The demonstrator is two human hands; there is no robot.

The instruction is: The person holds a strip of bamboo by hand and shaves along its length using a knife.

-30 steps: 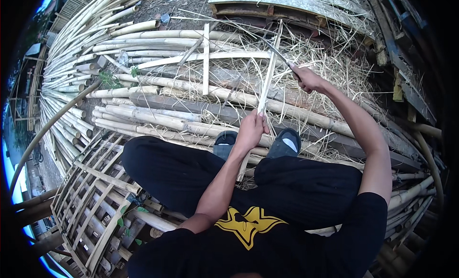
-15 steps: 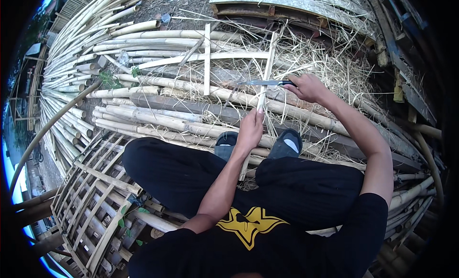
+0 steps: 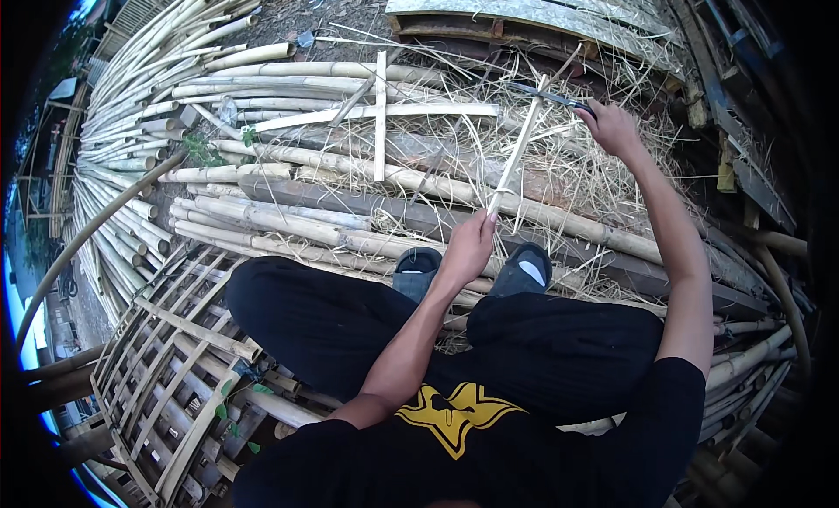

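Observation:
My left hand (image 3: 470, 244) grips a pale split bamboo strip (image 3: 519, 149) near its lower end, just above my sandals. The strip slants up and to the right, away from me. Wrapped round the dark handle of a knife (image 3: 551, 95), my right hand (image 3: 612, 128) is at the strip's far end. The blade points left and lies across the strip near its tip. Left of these, an upright bamboo strip (image 3: 380, 132) crosses a longer, nearly level bamboo strip (image 3: 437, 110) on the bamboo poles.
Many bamboo poles (image 3: 323, 234) lie around my feet and fan out to the left. Thin shavings (image 3: 603, 167) cover the ground at right. A wooden pallet (image 3: 489, 27) stands at the far side, and a slatted bamboo lattice (image 3: 166, 359) is at lower left.
The knife and my right hand have moved up and right, from the strip's middle to its far end. The held strip now tilts further right, and my left hand has shifted slightly right.

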